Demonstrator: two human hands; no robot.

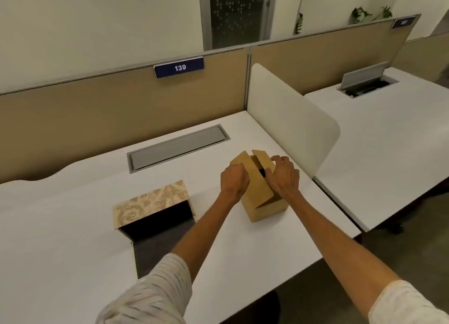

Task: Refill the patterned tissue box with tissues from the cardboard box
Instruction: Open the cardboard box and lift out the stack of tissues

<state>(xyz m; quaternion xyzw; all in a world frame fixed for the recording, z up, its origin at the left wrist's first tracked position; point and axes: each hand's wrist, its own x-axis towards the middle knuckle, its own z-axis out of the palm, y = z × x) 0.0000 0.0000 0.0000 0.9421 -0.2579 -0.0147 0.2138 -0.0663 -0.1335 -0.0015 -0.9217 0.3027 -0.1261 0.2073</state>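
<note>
The fingers of the right hand (283, 177) are spread and curled over the right top flap of the cardboard box (261, 195), pressing it outward, while the left hand (234, 179) is closed around the left flap, its fingertips hidden behind the knuckles. In the single head view, the cardboard box stands on the white desk (73, 226), toward the right and close to the low white divider (291, 119). A dark gap shows between the flaps; whether tissues lie inside cannot be told. The patterned tissue box (150, 203) lies well apart to the left, tipped on its side with its dark open interior facing the near edge and apparently empty. The likely trouble from here: the cardboard box looks light and tall, so pulling both flaps apart unevenly could tip it or skid it toward the divider. A hard tug could also tear a flap. Later, the patterned box's sideways open mouth could let a stack slide back out if pushed in carelessly.
</note>
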